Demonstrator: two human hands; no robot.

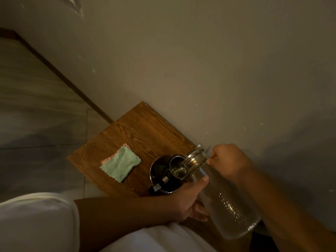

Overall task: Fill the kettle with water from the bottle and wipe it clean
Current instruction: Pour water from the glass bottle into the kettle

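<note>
Glass bottle (223,202) mouth-down toward kettle (163,176)

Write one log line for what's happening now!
pouring | left hand and right hand tilt bottle over kettle | cloth unused

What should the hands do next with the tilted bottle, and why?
Probably hold the tilt steady: the bottle, gripped by left hand and right hand, has its mouth over the open kettle, and much water seems left.
</note>
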